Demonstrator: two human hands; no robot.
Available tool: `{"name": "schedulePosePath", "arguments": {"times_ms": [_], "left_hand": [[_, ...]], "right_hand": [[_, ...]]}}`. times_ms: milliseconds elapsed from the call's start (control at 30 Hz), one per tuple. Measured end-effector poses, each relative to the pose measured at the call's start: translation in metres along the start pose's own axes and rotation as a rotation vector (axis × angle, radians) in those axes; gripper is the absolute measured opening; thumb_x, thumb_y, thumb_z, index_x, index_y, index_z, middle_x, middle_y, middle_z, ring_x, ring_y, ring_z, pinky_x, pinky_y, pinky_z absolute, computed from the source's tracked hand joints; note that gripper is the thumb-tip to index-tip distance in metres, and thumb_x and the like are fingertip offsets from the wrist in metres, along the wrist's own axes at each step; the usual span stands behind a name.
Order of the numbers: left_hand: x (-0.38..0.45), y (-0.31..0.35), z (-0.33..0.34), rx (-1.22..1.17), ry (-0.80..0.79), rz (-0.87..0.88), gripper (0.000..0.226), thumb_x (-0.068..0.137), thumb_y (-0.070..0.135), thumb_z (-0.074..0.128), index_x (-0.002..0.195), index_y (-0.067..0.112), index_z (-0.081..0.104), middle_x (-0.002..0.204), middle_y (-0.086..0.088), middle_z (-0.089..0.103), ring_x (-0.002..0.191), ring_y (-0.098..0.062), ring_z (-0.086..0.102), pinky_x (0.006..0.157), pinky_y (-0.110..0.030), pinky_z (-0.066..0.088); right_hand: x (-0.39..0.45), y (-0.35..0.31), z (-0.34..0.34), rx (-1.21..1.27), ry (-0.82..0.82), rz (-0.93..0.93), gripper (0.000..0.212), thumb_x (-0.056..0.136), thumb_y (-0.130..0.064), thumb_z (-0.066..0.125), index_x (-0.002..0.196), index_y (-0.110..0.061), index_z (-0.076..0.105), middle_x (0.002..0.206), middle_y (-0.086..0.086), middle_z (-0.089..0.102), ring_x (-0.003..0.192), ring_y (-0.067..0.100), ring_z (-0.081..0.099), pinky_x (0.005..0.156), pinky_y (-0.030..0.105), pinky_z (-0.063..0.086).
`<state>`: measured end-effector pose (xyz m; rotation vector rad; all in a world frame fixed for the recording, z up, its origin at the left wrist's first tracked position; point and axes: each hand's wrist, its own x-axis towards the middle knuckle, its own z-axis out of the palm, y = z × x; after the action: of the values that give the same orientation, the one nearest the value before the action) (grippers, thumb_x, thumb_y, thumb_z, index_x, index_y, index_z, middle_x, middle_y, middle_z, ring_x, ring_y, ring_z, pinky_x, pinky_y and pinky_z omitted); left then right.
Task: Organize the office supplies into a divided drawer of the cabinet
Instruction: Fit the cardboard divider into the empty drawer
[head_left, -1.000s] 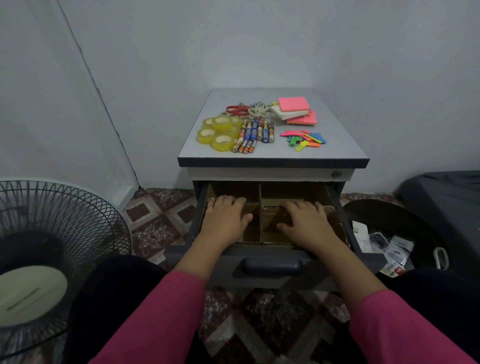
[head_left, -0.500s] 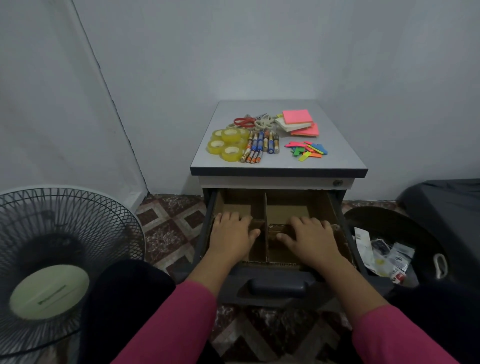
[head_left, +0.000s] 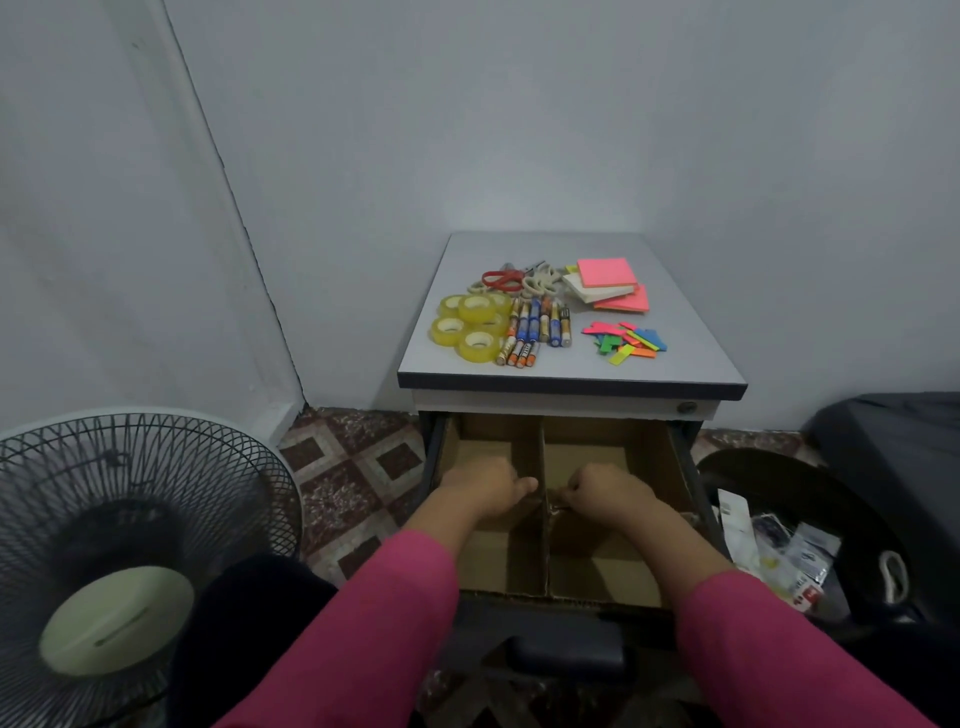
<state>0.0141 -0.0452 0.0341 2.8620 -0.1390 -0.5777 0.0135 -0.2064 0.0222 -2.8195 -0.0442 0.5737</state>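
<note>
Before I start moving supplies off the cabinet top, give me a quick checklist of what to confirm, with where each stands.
1. Drawer pulled open: ok.
2. Cardboard divider upright, with compartments either side: ok.
3. Compartments free of items: ok where visible; the parts under the hands cannot tell.
4. Left hand free to pick: not ok, it grips the divider.
5. Right hand free: not ok, also on the divider.
6. Tape rolls, batteries, scissors, sticky notes and colored tabs waiting on the cabinet top: ok.
</note>
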Motion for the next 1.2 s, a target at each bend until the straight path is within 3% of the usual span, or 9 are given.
{"name": "schedulePosePath", "arguments": {"times_ms": [167, 300, 467, 600, 767, 933, 1067, 1200], "left_hand": [[0.007, -0.004, 0.002, -0.082, -0.125, -0.032, 0.058, 0.099, 0.052, 0.033, 0.132, 0.006, 0.048, 0.129, -0.012, 0.055, 0.115, -0.027, 0.053, 0.087, -0.035, 0.041], [0.012, -0.007, 0.0, -0.112, -0.194, -0.047, 0.052, 0.096, 0.05, 0.044, 0.127, 0.009, 0.053, 0.126, -0.012, 0.056, 0.112, -0.026, 0.053, 0.086, -0.035, 0.041], [0.007, -0.009, 0.006, -0.088, -0.194, -0.061, 0.049, 0.096, 0.049, 0.045, 0.124, 0.01, 0.056, 0.124, -0.01, 0.057, 0.105, -0.023, 0.053, 0.083, -0.033, 0.04], [-0.002, -0.007, 0.007, -0.067, -0.184, -0.051, 0.049, 0.098, 0.047, 0.042, 0.127, 0.009, 0.054, 0.125, -0.011, 0.057, 0.112, -0.026, 0.053, 0.084, -0.033, 0.04], [-0.003, -0.007, 0.009, -0.04, -0.194, -0.043, 0.049, 0.098, 0.047, 0.041, 0.126, 0.009, 0.054, 0.121, -0.011, 0.058, 0.107, -0.024, 0.054, 0.08, -0.032, 0.041], [-0.003, -0.008, 0.012, -0.016, -0.2, -0.03, 0.047, 0.099, 0.046, 0.04, 0.122, 0.009, 0.056, 0.116, -0.01, 0.059, 0.092, -0.02, 0.051, 0.077, -0.032, 0.04], [-0.004, -0.008, 0.012, -0.014, -0.207, -0.03, 0.046, 0.099, 0.046, 0.039, 0.12, 0.008, 0.056, 0.113, -0.01, 0.059, 0.094, -0.021, 0.054, 0.076, -0.032, 0.041], [-0.004, -0.01, 0.017, -0.03, -0.206, -0.039, 0.048, 0.098, 0.048, 0.04, 0.12, 0.009, 0.057, 0.116, -0.011, 0.06, 0.104, -0.025, 0.057, 0.078, -0.033, 0.042]], "right_hand": [[0.01, 0.0, -0.001, 0.078, -0.106, 0.036, 0.027, 0.095, -0.032, 0.051, 0.071, -0.021, 0.054, 0.072, -0.002, 0.053, 0.066, 0.01, 0.049, 0.055, 0.025, 0.036], [0.011, -0.001, -0.001, 0.048, -0.169, 0.066, 0.024, 0.095, -0.03, 0.053, 0.071, -0.023, 0.051, 0.075, -0.003, 0.052, 0.066, 0.009, 0.048, 0.055, 0.024, 0.035], [0.009, -0.004, 0.005, 0.003, -0.18, 0.06, 0.023, 0.094, -0.034, 0.054, 0.072, -0.024, 0.054, 0.077, -0.003, 0.055, 0.072, 0.012, 0.052, 0.066, 0.027, 0.041], [0.002, -0.005, 0.008, 0.024, -0.181, 0.07, 0.02, 0.093, -0.033, 0.055, 0.075, -0.024, 0.055, 0.081, -0.003, 0.057, 0.077, 0.013, 0.055, 0.07, 0.027, 0.044], [-0.004, -0.005, 0.009, 0.02, -0.171, 0.082, 0.025, 0.092, -0.036, 0.056, 0.071, -0.023, 0.053, 0.075, -0.003, 0.054, 0.074, 0.014, 0.054, 0.064, 0.025, 0.04], [-0.006, -0.006, 0.007, 0.003, -0.184, 0.073, 0.015, 0.091, -0.033, 0.058, 0.091, -0.019, 0.061, 0.092, 0.0, 0.061, 0.089, 0.017, 0.059, 0.075, 0.028, 0.047], [-0.004, -0.006, 0.007, -0.028, -0.22, 0.059, 0.018, 0.09, -0.029, 0.059, 0.076, -0.019, 0.054, 0.08, -0.003, 0.056, 0.085, 0.017, 0.057, 0.07, 0.027, 0.044], [-0.008, -0.01, 0.004, -0.078, -0.234, 0.027, 0.01, 0.091, -0.026, 0.057, 0.085, -0.018, 0.055, 0.075, -0.003, 0.051, 0.081, 0.018, 0.053, 0.069, 0.026, 0.041]]}}
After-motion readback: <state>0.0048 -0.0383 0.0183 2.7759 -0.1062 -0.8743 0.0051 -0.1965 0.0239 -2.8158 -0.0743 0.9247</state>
